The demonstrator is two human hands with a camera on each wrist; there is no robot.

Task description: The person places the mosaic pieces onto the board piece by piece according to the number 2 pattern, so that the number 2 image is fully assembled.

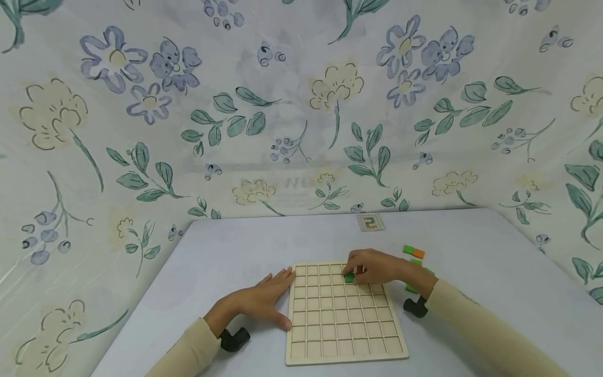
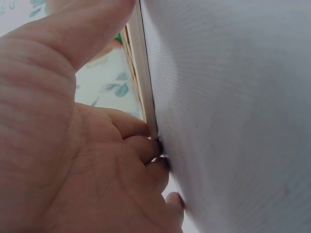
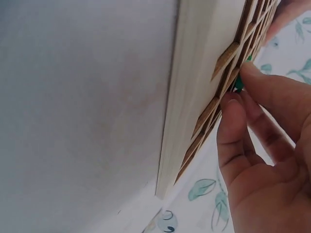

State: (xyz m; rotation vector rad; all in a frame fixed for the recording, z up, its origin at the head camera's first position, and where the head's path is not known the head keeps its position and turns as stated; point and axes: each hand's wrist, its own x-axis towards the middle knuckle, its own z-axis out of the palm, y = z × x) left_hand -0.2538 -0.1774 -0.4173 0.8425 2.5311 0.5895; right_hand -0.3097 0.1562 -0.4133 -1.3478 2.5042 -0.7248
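Note:
A pale wooden board (image 1: 328, 317) divided into square cells lies on the table. My right hand (image 1: 374, 266) is over its far right part and pinches a dark green square tile (image 1: 349, 278) between thumb and fingers. In the right wrist view, the green tile (image 3: 238, 83) shows as a thin sliver at the fingertips, against the grid; whether it sits fully in a cell is hidden. My left hand (image 1: 266, 301) lies spread along the board's left edge, fingers and thumb touching that side. The left wrist view shows its fingers (image 2: 143, 148) against the board's rim.
Right of the board lie a light green tile (image 1: 408, 250), an orange tile (image 1: 418, 254) beside it and several more green tiles, partly covered by my right arm. A small card with a coloured grid pattern (image 1: 370, 222) lies at the table's far edge. Floral cloth (image 1: 292, 131) hangs behind.

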